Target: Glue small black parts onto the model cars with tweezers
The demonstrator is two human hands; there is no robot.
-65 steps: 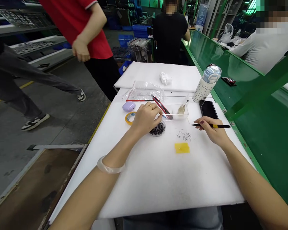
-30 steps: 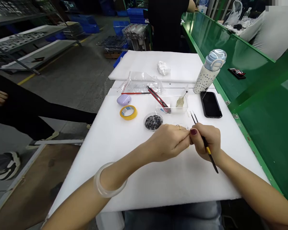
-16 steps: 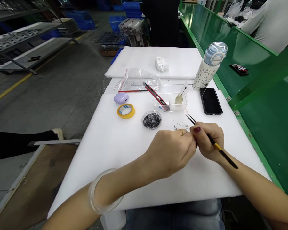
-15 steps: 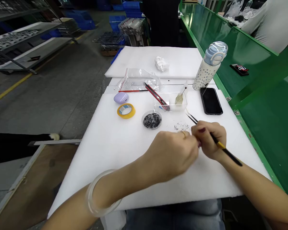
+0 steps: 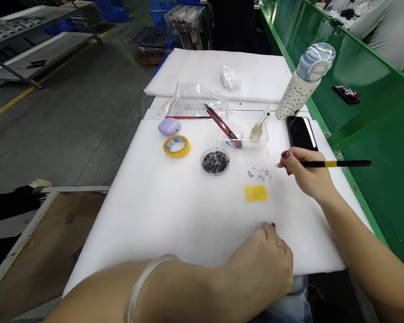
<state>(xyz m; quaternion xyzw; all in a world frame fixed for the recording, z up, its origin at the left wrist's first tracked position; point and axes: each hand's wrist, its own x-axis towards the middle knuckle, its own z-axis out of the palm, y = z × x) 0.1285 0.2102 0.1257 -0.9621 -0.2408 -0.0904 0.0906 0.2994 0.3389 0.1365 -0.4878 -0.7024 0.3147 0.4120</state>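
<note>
My right hand (image 5: pixel 308 172) pinches black tweezers (image 5: pixel 350 163) with a yellow band. Their tips are beside a scatter of thin dark slivers (image 5: pixel 261 173) on the white foam-topped table. Just in front of the slivers lies a small piece of yellow tape (image 5: pixel 256 193) with a tiny shiny spot on it. Near the table's front edge, my left hand (image 5: pixel 261 269) is curled with its fingers together, and anything in its grip is hidden. A round clear dish (image 5: pixel 216 161) full of dark slivers sits left of the loose ones.
Behind them is a clear tray (image 5: pixel 242 146) with a small bottle (image 5: pixel 256 131) and a red cutter knife (image 5: pixel 222 125). A yellow tape roll (image 5: pixel 177 146), a lilac case (image 5: pixel 169 126), a phone (image 5: pixel 302 133) and a tall bottle (image 5: pixel 301 87) stand around. A green partition (image 5: pixel 373 134) borders the right.
My hands have moved apart: the left came down toward the front edge, the right moved up toward the phone. The tape piece now shows on the table. The tweezers swung to nearly level.
</note>
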